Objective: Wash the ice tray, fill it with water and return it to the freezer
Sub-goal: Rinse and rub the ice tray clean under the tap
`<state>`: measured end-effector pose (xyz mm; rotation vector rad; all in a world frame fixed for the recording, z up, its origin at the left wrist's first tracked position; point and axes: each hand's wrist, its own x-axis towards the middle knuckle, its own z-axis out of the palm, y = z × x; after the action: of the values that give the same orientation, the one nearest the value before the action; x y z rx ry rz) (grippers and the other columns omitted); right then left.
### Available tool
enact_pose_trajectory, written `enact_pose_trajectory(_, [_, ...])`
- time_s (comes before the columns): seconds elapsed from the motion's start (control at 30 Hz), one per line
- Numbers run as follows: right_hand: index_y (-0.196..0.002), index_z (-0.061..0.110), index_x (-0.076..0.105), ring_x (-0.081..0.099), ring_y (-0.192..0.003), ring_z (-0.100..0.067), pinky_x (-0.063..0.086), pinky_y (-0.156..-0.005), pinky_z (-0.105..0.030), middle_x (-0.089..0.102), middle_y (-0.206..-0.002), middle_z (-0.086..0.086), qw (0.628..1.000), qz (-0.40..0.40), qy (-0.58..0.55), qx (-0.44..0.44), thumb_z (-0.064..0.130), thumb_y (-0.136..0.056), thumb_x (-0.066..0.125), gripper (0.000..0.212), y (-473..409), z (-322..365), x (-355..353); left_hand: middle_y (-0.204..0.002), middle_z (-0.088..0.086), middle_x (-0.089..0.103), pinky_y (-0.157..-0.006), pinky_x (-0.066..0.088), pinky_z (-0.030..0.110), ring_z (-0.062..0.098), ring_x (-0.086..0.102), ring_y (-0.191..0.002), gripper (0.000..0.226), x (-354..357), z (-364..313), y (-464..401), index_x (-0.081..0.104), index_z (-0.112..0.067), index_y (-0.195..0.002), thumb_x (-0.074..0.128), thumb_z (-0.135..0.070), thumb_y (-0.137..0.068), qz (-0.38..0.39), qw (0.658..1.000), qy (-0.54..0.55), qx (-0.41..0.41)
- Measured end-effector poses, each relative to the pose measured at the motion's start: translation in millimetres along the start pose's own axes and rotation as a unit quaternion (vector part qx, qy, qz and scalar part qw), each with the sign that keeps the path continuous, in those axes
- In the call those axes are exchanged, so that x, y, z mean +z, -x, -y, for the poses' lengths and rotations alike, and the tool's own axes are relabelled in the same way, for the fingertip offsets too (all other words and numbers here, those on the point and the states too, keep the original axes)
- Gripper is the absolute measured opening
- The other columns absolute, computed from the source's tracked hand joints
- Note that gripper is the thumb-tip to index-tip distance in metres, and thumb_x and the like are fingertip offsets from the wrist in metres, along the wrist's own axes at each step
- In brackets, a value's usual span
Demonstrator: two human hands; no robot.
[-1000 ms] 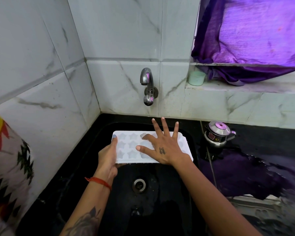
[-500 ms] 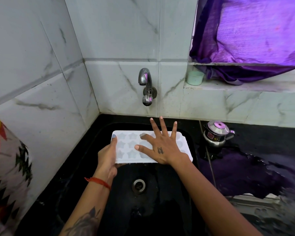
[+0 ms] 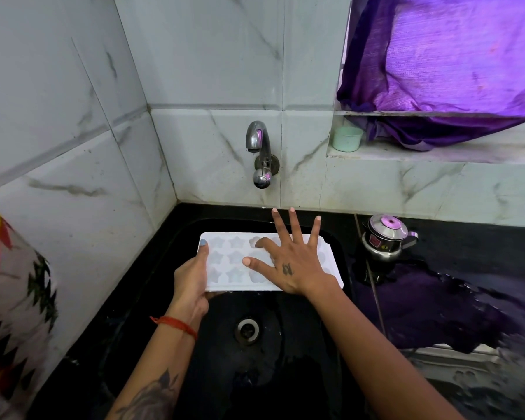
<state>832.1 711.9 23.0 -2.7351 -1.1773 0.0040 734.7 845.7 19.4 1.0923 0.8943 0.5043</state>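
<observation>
A white ice tray (image 3: 231, 262) with star-shaped cells is held level over the black sink (image 3: 285, 359). My left hand (image 3: 191, 280) grips its left end, thumb on top and fingers underneath. My right hand (image 3: 288, 259) lies flat on the tray's right half with fingers spread, its index fingertip bent into a cell. The steel tap (image 3: 259, 153) on the wall above the tray shows no running water.
The sink drain (image 3: 247, 330) lies below the tray. A small steel kettle (image 3: 384, 237) stands on the wet black counter to the right. A pale green cup (image 3: 347, 138) sits on the window ledge under a purple curtain (image 3: 452, 56). Marble tiles close the left and back.
Both hands and the tray hold nearly the same place; the view shifts slightly.
</observation>
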Motion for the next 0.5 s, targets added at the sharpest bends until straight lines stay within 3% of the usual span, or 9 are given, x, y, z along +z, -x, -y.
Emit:
enact_pose_trajectory(0.27, [-0.135, 0.049, 0.036, -0.034, -0.139, -0.029, -0.026, -0.100, -0.066, -0.020, -0.158, -0.003, 1.000, 0.013, -0.015, 0.004, 0.083, -0.062, -0.006, 0.091, -1.9, 0.9, -1.4, -0.085, 0.007, 0.069, -0.059, 0.054, 0.034, 0.023, 0.067, -0.074, 0.026, 1.7, -2.0, 1.8, 0.063, -0.015, -0.087, 0.056, -0.039, -0.093, 0.002, 1.000, -0.003, 0.000])
enact_pose_trajectory(0.5, [-0.133, 0.048, 0.039, -0.034, -0.139, -0.029, -0.028, -0.099, -0.065, -0.018, -0.158, -0.003, 0.999, 0.020, -0.029, 0.006, 0.079, -0.074, 0.007, 0.074, -0.2, 1.0, -1.1, -0.087, 0.007, 0.069, -0.056, 0.052, 0.031, 0.022, 0.067, -0.073, 0.027, 2.9, -2.0, 4.4, 0.064, -0.015, -0.090, 0.056, -0.040, -0.093, 0.003, 1.000, -0.003, -0.001])
